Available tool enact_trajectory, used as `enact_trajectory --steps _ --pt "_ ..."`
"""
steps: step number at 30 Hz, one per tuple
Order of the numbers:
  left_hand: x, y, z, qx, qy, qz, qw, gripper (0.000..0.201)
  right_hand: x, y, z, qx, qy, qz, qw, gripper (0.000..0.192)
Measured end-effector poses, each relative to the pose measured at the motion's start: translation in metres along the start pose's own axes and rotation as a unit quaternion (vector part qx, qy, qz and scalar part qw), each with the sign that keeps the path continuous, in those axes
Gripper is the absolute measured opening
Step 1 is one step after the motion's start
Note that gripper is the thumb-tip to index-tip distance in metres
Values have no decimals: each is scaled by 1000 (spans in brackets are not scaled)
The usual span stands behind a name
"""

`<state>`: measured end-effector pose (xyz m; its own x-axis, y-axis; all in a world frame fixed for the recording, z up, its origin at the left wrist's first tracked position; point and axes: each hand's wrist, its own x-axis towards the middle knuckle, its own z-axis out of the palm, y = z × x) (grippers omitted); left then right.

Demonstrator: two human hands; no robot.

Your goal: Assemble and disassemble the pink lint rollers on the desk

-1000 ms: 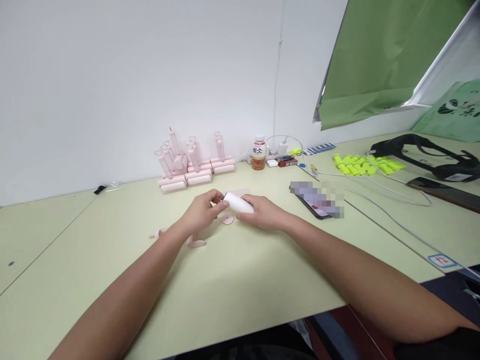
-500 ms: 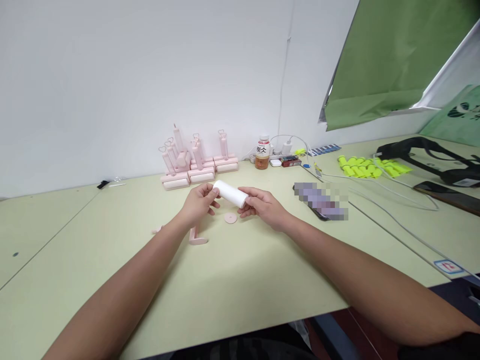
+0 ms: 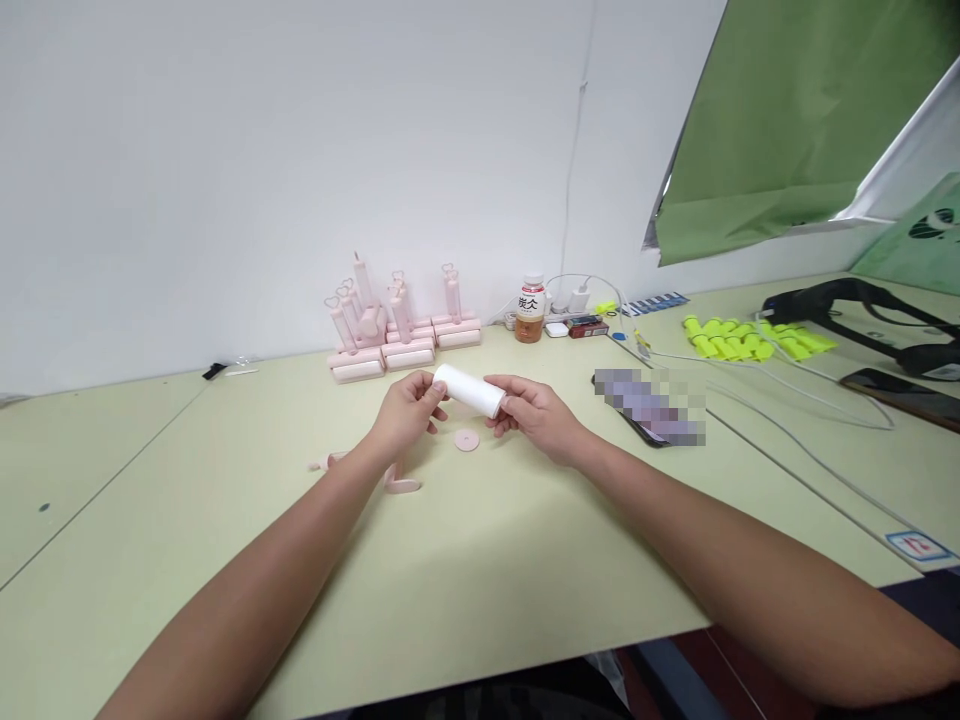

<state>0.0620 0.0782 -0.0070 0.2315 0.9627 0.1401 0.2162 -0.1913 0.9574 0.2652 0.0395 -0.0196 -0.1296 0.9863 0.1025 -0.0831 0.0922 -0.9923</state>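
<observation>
Head view: left hand [image 3: 407, 410] and right hand [image 3: 546, 415] grasp opposite ends of white roll [image 3: 470, 390], above worktop [image 3: 480, 560]. Probably light, smooth, slightly soft; ends seem best to hold.

White cylindrical roll [image 3: 470, 390]: one even tone. Flat round disc [image 3: 466, 440]: pale pink. Broad flat surface [image 3: 525, 560]: pale yellow-green. Amber bottle [image 3: 529, 309]: white cap [image 3: 533, 278], white label [image 3: 530, 301], black characters. Tubular pieces [image 3: 724, 338]: fluorescent yellow. Hanging sheet [image 3: 810, 120]: green.
</observation>
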Motion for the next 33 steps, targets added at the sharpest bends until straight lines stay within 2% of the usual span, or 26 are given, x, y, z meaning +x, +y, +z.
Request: enact_trajectory --steps 4,8,10,12,15,17,19,20,21,24,28,31,33 --pt "-1 2 1 12 4 14 1000 30 0 -2 2 -7 9 -8 1000 38" --pt "-4 0 5 7 12 7 1000 32 1 -2 4 57 63 38 996 34" --pt "-5 -1 7 6 8 -1 1000 32 4 -1 3 35 85 61 994 29" --pt "-5 -1 6 8 17 -2 1000 30 6 0 -1 -41 104 69 991 27" --pt "-3 2 3 -2 58 1 998 28 7 1 -9 -163 119 65 977 24" --pt "-1 4 -1 -16 81 0 997 28 5 2 -13 -316 73 43 945 14" --pt "1 5 -2 -27 91 -2 995 29 2 3 -14 -451 6 21 892 3" --pt "1 5 -3 -30 91 -1 995 29 1 4 -14 -484 -21 15 875 5" --pt "1 5 -3 -30 88 0 996 29 1 4 -14 -489 -38 13 871 8" --pt "0 5 -1 -28 75 1 997 30 1 7 -13 -492 -63 6 868 14" --pt "-1 7 0 -40 70 -6 997 30 3 6 -16 -485 -61 35 872 38" --pt "-3 9 0 -63 69 -23 995 29 3 3 -17 -476 -23 43 878 41" --pt "-4 10 0 -89 63 -44 993 28 2 1 -15 -447 19 14 894 47"
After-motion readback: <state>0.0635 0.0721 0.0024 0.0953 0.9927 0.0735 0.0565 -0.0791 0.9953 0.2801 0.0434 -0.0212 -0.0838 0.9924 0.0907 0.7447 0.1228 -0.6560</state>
